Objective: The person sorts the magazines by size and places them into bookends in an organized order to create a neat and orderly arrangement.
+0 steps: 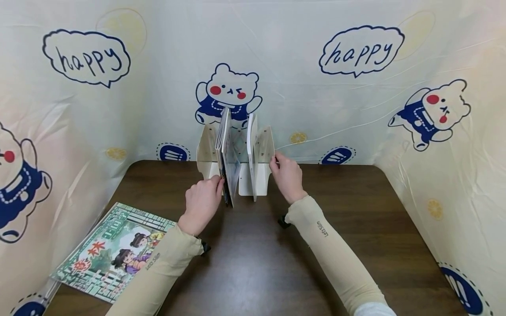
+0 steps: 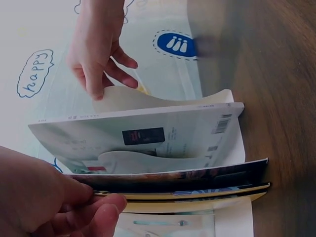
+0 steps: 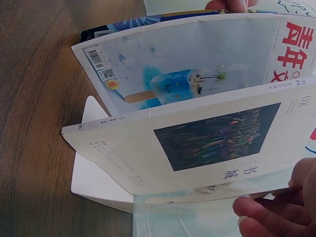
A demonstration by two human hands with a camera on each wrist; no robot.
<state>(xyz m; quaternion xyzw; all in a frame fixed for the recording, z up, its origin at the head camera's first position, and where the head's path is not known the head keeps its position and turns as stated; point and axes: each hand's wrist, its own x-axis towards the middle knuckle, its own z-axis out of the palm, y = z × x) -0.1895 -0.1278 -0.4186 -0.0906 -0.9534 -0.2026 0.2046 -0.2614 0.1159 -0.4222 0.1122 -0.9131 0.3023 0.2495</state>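
A white metal book rack (image 1: 247, 186) stands at the back of the table, magazines upright between its panels. My left hand (image 1: 201, 199) pinches the front edges of the left group of magazines (image 1: 224, 151); in the left wrist view its thumb and fingers (image 2: 114, 200) are at their edges. One there has an ice-pop picture on its cover (image 3: 173, 89). Over on the right, my right hand (image 1: 289, 177) grips the edge of the rack's outer right panel (image 1: 265, 142) between thumb and fingers. A pale magazine (image 3: 148, 158) with a dark picture stands just inside that panel.
A magazine (image 1: 114, 252) with a green and white illustrated cover lies flat at the table's left, partly under my left forearm. Behind the rack hangs a pale curtain (image 1: 296, 101) printed with bears, which also encloses both sides of the brown table (image 1: 348, 228).
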